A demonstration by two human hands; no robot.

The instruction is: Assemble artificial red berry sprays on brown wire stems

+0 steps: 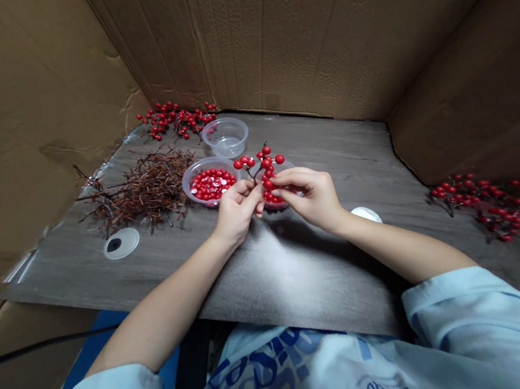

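An artificial berry branch [267, 162], dark-stemmed with several red berries, stands up between my hands. My left hand [237, 210] is closed, its thumb and fingers pinching the lower stem. My right hand [314, 198] is closed at the branch's right side, thumb and forefinger on a red berry, mostly hidden by the fingertips. Just behind and below the hands is a clear tub [287, 164] with red berries in it, partly covered by the branch and fingers. Left of it stands another clear tub [187, 189] filled with loose red berries and some pale pieces.
A pile of bare brown twigs [150, 189] lies at left, near a white disc [128, 241] with a dark spot. Behind are a clear tub [229, 150] and berry branches [176, 119]. More berry branches [499, 206] lie at right. Cardboard walls [288, 32] enclose the table.
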